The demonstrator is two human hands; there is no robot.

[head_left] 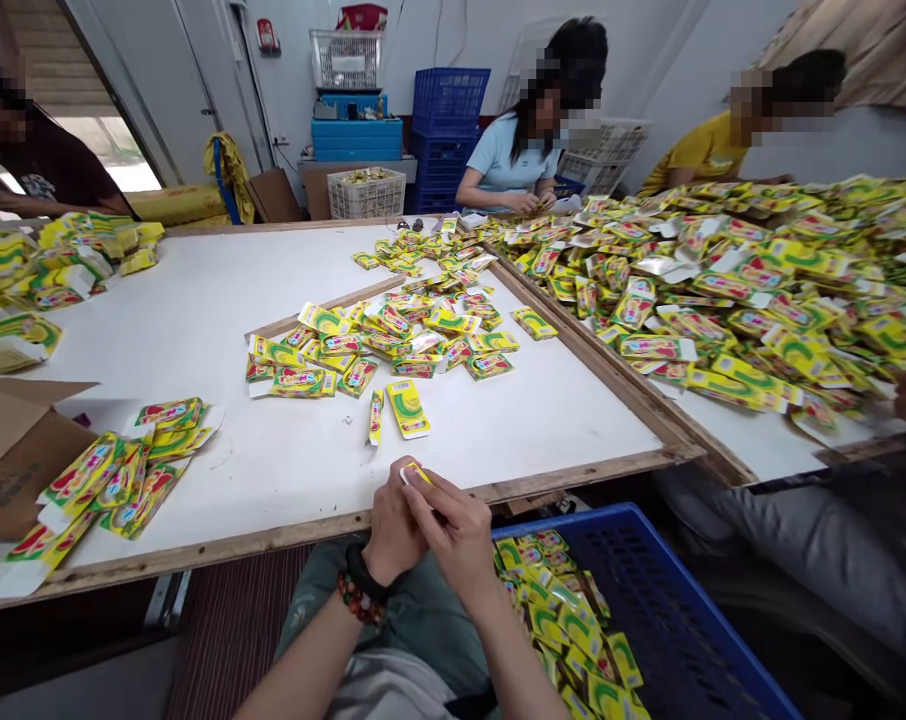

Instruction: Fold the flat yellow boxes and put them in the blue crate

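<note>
Both hands are up at the near edge of the white table (198, 340); the left hand (393, 522) and right hand (454, 530) are closed in tight, pinching a small yellow carton (416, 474) just over that edge, its long axis running roughly sideways, as far as I can tell; loose printed cartons (382, 345) lie in piles across the table; a blue crate (648, 590) below its edge holds a heap more.

Held piece: small yellow carton (415, 473), mostly hidden by the fingers (430, 497) of the grip (419, 520).
Right of the grip: blue crate (652, 600), cut off by the bottom edge.
Left of the grip: cardboard box (10, 460), cut off by the left edge.
Carton print: too small to read.
</note>
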